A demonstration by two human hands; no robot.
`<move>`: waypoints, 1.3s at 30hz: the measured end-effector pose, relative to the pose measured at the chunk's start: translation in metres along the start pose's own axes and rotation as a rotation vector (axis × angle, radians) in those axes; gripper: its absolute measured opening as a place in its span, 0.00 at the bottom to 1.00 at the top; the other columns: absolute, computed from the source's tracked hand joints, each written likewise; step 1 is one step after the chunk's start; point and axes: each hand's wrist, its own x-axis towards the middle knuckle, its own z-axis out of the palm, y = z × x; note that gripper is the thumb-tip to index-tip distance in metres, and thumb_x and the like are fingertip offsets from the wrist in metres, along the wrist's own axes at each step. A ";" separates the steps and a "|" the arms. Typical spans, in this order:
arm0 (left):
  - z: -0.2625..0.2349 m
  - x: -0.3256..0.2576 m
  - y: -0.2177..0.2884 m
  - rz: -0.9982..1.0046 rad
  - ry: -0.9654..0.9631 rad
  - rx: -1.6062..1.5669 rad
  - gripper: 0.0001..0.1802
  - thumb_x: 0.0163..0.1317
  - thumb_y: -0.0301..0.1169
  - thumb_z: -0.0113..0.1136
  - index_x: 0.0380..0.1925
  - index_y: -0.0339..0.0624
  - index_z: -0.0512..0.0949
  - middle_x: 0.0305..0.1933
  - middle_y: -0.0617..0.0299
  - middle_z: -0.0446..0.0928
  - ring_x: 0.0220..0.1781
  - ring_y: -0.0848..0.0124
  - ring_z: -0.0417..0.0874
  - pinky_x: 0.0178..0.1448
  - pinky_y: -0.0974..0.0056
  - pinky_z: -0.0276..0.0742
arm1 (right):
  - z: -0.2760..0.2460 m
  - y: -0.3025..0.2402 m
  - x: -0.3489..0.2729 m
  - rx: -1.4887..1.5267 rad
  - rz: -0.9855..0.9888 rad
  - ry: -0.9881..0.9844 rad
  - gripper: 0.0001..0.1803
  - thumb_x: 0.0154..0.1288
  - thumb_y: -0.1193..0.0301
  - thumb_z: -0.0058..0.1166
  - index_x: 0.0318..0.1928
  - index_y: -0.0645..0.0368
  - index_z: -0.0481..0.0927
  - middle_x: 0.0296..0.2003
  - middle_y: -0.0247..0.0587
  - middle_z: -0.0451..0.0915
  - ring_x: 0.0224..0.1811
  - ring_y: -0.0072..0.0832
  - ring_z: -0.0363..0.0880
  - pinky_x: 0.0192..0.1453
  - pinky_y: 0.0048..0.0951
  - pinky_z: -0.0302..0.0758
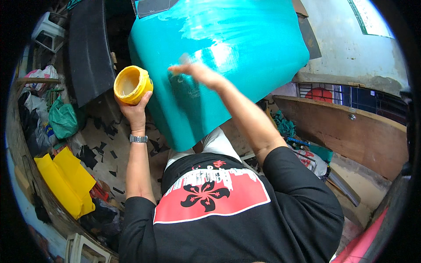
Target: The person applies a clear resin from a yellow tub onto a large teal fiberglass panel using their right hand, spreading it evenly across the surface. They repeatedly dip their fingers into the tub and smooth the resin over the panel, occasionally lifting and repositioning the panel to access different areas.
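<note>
Holds a yellow jar (144, 90) in the left grip (133, 111), wrapped round the wall near the base, just beside the left edge of the teal sheet (272, 44), about midway between its far and near corners. Tilts the jar so as to turn its open mouth upward and toward the head, baring a pale inside (cannot tell how full). Wears a metal watch (138, 139) on the left wrist. Extends the right grip (191, 72) over the sheet, in from the near edge, pointing left toward the jar but apart from it. Blurs there at the tip: cannot tell whether spread, pressed together or pinching something, nor whether touching the sheet. Stands at the near edge in pale trousers (220, 142) and a black shirt (307, 206). Has a grey piece (153, 6) at the far left corner of the sheet and white glare (219, 53) across the middle. Has a black panel (90, 48) to the left, beyond the jar; dark scraps (87, 156) strewn on the floor (121, 149) below; a green bag (63, 118) and yellow sheets (66, 179) farther left; a brown board (337, 131) off to the right, past the sheet's right-hand corner.
</note>
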 end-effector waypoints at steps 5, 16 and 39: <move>-0.003 -0.022 -0.008 -0.076 0.003 -0.030 0.48 0.43 0.27 0.81 0.64 0.41 0.62 0.63 0.59 0.68 0.64 0.65 0.71 0.72 0.58 0.65 | -0.077 0.032 -0.019 -0.679 0.137 0.603 0.44 0.71 0.33 0.26 0.72 0.53 0.63 0.72 0.48 0.60 0.78 0.38 0.51 0.77 0.55 0.47; -0.016 -0.071 -0.022 -0.214 -0.029 -0.066 0.49 0.43 0.26 0.80 0.65 0.41 0.61 0.64 0.57 0.68 0.65 0.64 0.71 0.73 0.57 0.64 | -0.021 0.045 0.014 -1.036 0.109 0.592 0.57 0.63 0.30 0.40 0.76 0.62 0.44 0.78 0.53 0.39 0.81 0.45 0.33 0.77 0.63 0.29; -0.002 -0.090 -0.029 -0.224 -0.089 -0.208 0.45 0.45 0.28 0.79 0.63 0.39 0.65 0.60 0.58 0.73 0.60 0.66 0.76 0.67 0.59 0.72 | -0.012 0.029 0.060 -1.088 0.102 0.619 0.59 0.62 0.27 0.37 0.76 0.61 0.45 0.78 0.52 0.41 0.81 0.44 0.34 0.79 0.59 0.32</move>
